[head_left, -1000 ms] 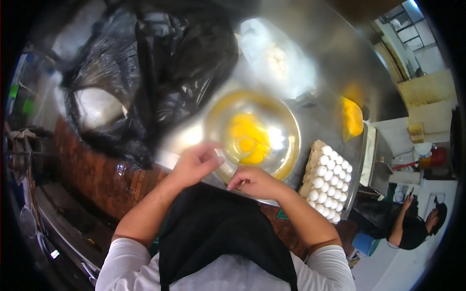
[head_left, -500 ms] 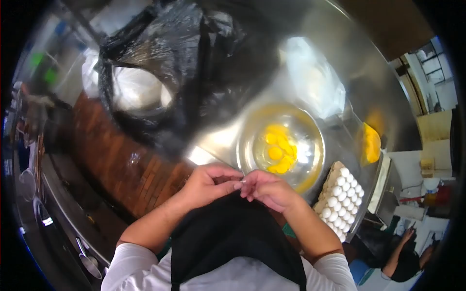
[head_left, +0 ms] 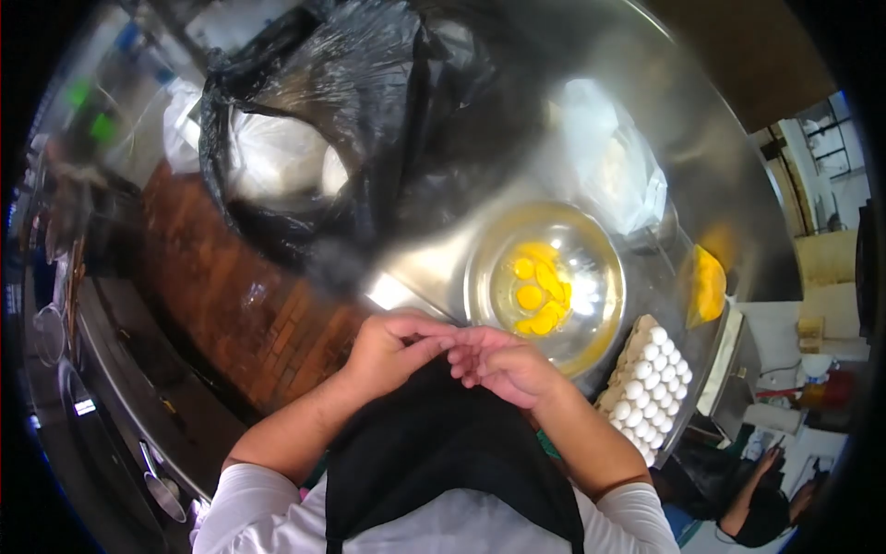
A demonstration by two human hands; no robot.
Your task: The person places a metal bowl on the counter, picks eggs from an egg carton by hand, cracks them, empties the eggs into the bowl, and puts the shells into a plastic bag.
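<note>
Close in front of the black apron point(head_left: 434, 452), my two hands meet at the fingertips. The thumb and forefinger of my left hand point(head_left: 395, 353) are closed in a pinch against the fingertips of my right hand point(head_left: 506, 365). My right hand is turned partly palm up with its fingers curled in. Anything between the fingers is too small to make out. Just beyond my right hand, a metal bowl point(head_left: 600, 305) holds several cracked raw eggs point(head_left: 535, 295) with yellow yolks. Right of the bowl lies a carton point(head_left: 616, 386) filled with white eggs point(head_left: 649, 388).
A black plastic bag point(head_left: 351, 102) with a white bag point(head_left: 277, 162) in its opening lies at the upper left. A translucent bag point(head_left: 614, 166) and a yellow piece point(head_left: 708, 284) lie on the steel table point(head_left: 434, 263). Another person point(head_left: 766, 503) is at the lower right.
The view has shifted slightly, so the bowl and bags appear a little further right. My hands stay together at the fingertips, and the yolks have slid within the bowl.
</note>
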